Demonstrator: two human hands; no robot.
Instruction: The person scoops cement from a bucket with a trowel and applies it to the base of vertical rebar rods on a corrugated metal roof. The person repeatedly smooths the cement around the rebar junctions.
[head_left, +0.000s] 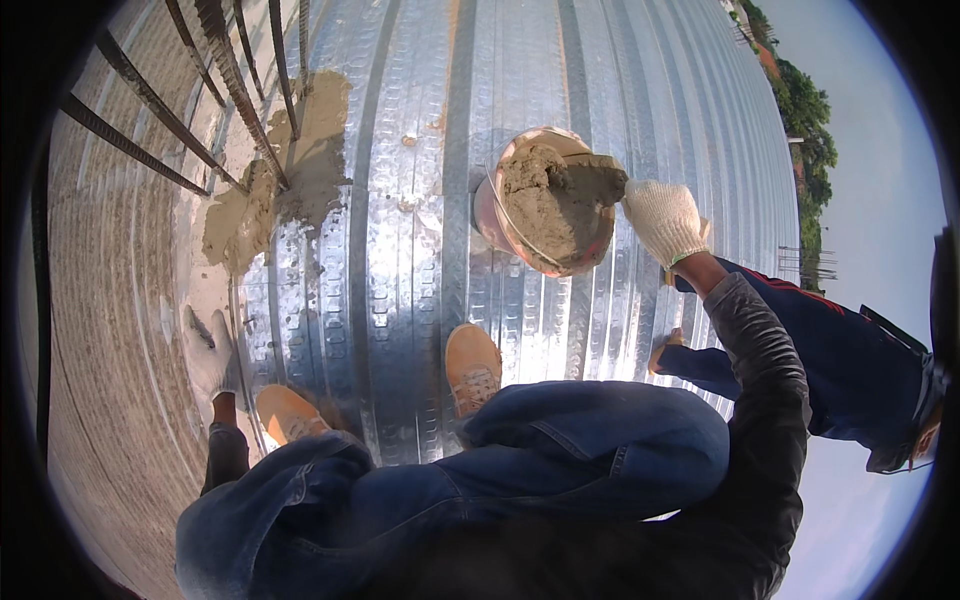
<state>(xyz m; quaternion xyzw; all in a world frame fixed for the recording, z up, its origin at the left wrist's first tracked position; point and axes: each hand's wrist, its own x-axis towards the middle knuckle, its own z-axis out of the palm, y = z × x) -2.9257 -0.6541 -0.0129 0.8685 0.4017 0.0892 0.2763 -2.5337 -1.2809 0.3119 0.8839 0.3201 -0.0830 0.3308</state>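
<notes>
My right hand (664, 220), in a pale knit glove, is closed round the handle of a trowel (597, 182). The blade is coated with wet mortar and lies over the right side of a bucket (489, 212). Grey-brown mortar (545, 205) fills much of this bucket, which stands on ribbed metal decking. My left hand (211, 358), also gloved, rests with its fingers stretched out on the pale concrete strip beside the wall, below a patch of spread mortar (238, 222). Nothing shows in its grasp.
Several rusty rebar rods (240, 95) rise at the upper left beside more wet mortar (318, 140). The ribbed metal decking (410, 300) runs under my tan shoes (473, 365). Close on the right is another person in dark blue trousers (830, 340). Trees (805, 120) stand beyond the decking.
</notes>
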